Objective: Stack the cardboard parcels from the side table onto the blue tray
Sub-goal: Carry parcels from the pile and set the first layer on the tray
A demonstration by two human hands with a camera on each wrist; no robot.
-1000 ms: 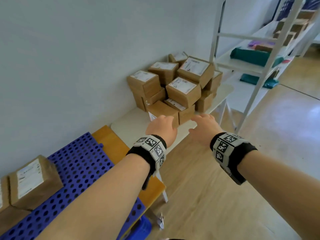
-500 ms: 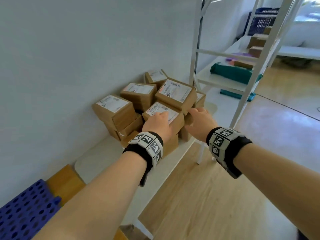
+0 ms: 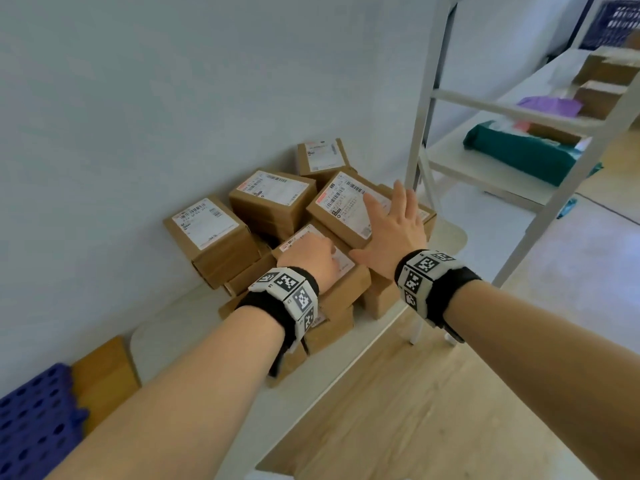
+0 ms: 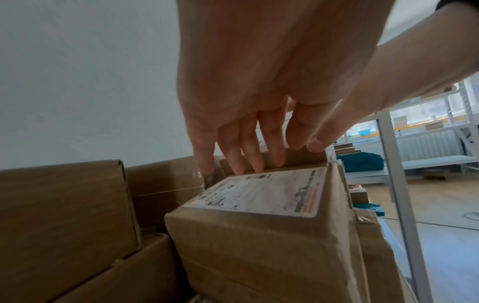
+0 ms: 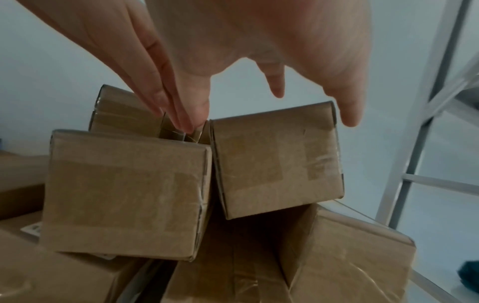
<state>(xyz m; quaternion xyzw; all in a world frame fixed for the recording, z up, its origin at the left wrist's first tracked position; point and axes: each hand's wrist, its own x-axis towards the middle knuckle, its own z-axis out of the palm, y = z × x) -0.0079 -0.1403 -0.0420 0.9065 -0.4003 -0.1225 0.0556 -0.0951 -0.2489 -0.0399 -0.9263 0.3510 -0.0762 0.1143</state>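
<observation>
1. Parcels sit in a loose pile on the white bench (image 3: 349,344), against the wall; most have white labels facing up.
2. Left hand (image 3: 311,256) lies over the front parcel (image 3: 343,289), a labelled box on top of the pile's near side. In the left wrist view the fingers (image 4: 249,147) point down, nearly straight, tips reaching the parcel's far top edge. They are not seen curled round it; a firm hold cannot be confirmed.
3. Right hand (image 3: 391,230) is spread flat, fingers straight and apart, above the upper parcel (image 3: 339,209), a tilted box just behind the front one. In the right wrist view the fingertips (image 5: 186,121) reach into the gap between the two boxes; the thumb (image 5: 347,106) hangs free beside the upper parcel's corner. It holds nothing.
4. Left parcel (image 3: 211,237) stands apart at the pile's left end, on another box.
5. Blue tray (image 3: 34,420), perforated, shows at the lower left corner, well apart from the pile, with a wooden board (image 3: 104,372) between it and the bench.
6. A white shelf rack (image 3: 485,161) stands right of the pile, carrying a green bag (image 3: 519,154) and more boxes.
</observation>
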